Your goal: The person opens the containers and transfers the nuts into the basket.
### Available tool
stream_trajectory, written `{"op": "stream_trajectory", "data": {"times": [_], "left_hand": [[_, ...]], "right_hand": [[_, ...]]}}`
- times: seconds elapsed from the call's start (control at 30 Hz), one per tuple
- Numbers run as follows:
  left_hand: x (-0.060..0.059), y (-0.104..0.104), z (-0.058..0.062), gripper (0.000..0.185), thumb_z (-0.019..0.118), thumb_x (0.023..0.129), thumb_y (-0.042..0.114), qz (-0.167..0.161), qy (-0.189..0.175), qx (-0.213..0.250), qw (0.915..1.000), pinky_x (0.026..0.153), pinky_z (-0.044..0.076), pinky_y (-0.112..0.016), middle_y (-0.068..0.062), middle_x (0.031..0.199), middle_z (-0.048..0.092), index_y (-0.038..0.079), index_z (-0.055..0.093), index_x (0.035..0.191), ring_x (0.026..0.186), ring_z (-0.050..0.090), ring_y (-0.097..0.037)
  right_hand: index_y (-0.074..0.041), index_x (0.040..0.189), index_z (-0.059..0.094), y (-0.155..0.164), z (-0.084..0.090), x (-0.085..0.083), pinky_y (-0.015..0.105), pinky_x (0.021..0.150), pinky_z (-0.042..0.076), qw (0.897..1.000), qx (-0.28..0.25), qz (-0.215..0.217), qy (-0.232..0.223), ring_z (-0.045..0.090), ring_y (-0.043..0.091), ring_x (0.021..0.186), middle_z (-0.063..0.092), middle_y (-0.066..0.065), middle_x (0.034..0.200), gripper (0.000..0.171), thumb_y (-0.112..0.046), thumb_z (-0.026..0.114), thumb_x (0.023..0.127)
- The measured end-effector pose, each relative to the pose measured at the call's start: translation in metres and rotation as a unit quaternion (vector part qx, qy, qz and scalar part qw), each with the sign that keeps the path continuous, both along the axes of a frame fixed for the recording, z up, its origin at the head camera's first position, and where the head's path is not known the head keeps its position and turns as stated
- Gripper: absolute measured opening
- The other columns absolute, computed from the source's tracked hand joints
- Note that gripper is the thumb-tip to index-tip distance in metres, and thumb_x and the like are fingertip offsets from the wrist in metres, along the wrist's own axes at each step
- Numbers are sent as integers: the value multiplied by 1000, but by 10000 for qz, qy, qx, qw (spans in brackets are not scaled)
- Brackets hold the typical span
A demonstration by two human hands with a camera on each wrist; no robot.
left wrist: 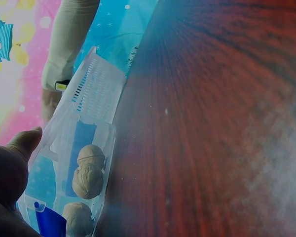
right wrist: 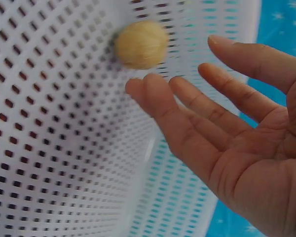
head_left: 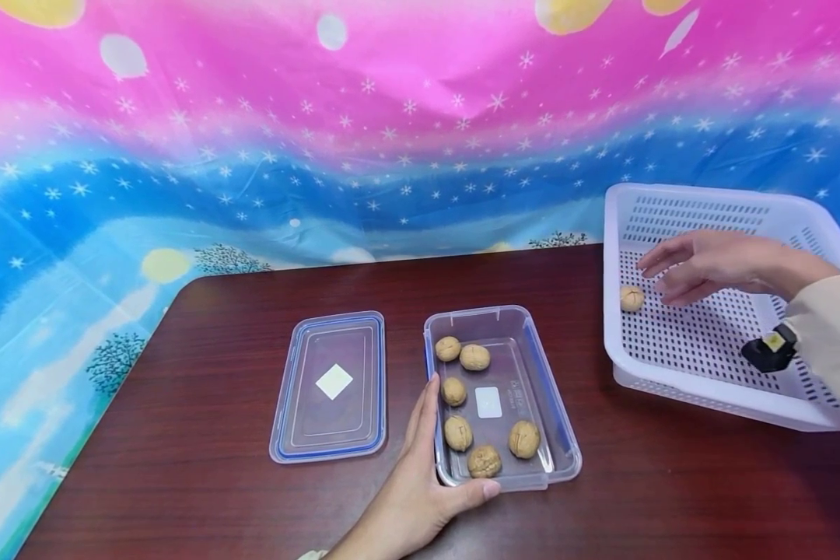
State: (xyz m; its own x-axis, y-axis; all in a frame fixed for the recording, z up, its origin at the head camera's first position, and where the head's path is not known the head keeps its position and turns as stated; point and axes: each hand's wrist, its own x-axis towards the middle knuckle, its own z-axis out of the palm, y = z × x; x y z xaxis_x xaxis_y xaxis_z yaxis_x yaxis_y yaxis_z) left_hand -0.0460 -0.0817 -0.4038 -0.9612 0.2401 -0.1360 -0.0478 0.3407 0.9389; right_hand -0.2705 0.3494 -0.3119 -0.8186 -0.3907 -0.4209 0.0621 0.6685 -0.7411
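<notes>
The right hand (head_left: 714, 268) is positioned inside the white perforated plastic basket (head_left: 700, 206), which sits at the right side of the dark red-brown wooden table (head_left: 238, 482). Its fingers (right wrist: 187, 106) are extended and spread, holding nothing. A single round tan walnut (head_left: 631, 298) lies on the basket floor just beside the fingertips; the right wrist view shows a small gap between walnut and fingers, so no contact is made. A beige sleeve (head_left: 833, 342) covers the right forearm, with a small black wrist-mounted device (head_left: 770, 348) below it.

The left hand (head_left: 420, 482) grips the near left corner of the clear rectangular plastic container with blue-trimmed rim (head_left: 556, 404). The thumb (head_left: 479, 490) is hooked over the near edge and the fingers lie along the left wall, clamped on the container. The container stands at the table centre, well apart from the basket. Six tan walnuts (head_left: 474, 357) rest inside it: two near the far left corner, one at mid-left, three toward the near end.

The clear flat plastic lid with blue seal (head_left: 332, 385) lies on the table just left of the container, not touching it. A pink and blue star-patterned cloth (head_left: 252, 117) hangs behind the table
</notes>
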Motion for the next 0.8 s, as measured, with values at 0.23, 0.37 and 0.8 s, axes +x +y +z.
{"op": "stream_trajectory", "data": {"times": [0.23, 0.37, 0.8], "left_hand": [[0, 0, 1, 128, 92, 77, 44, -13, -21, -2, 10000, 125, 18, -61, 0, 177, 6, 41, 2, 168, 161, 16, -26], [0, 0, 1, 128, 92, 77, 45, -12, -9, -12, 10000, 125, 19, -61, 0, 177, 6, 42, 2, 168, 161, 16, -27], [0, 0, 1, 129, 93, 76, 47, 5, -49, -4, 10000, 125, 19, -61, -2, 177, 6, 38, 3, 169, 161, 16, -28]], "right_hand": [[15, 152, 36, 2, 18, 14, 37, 88, 62, 9983, 114, 105, 567, 75, 15, 100, 52, 29, 148, 61, -7, 64, 102], [11, 151, 43, -5, 25, 24, 34, 85, 63, 9960, 188, 101, 862, 75, 13, 99, 57, 21, 146, 59, -9, 67, 101], [-13, 142, 63, -66, 52, 68, 35, 84, 53, 9739, 900, 272, 2068, 68, 23, 117, 67, 11, 140, 51, -21, 79, 94]]}}
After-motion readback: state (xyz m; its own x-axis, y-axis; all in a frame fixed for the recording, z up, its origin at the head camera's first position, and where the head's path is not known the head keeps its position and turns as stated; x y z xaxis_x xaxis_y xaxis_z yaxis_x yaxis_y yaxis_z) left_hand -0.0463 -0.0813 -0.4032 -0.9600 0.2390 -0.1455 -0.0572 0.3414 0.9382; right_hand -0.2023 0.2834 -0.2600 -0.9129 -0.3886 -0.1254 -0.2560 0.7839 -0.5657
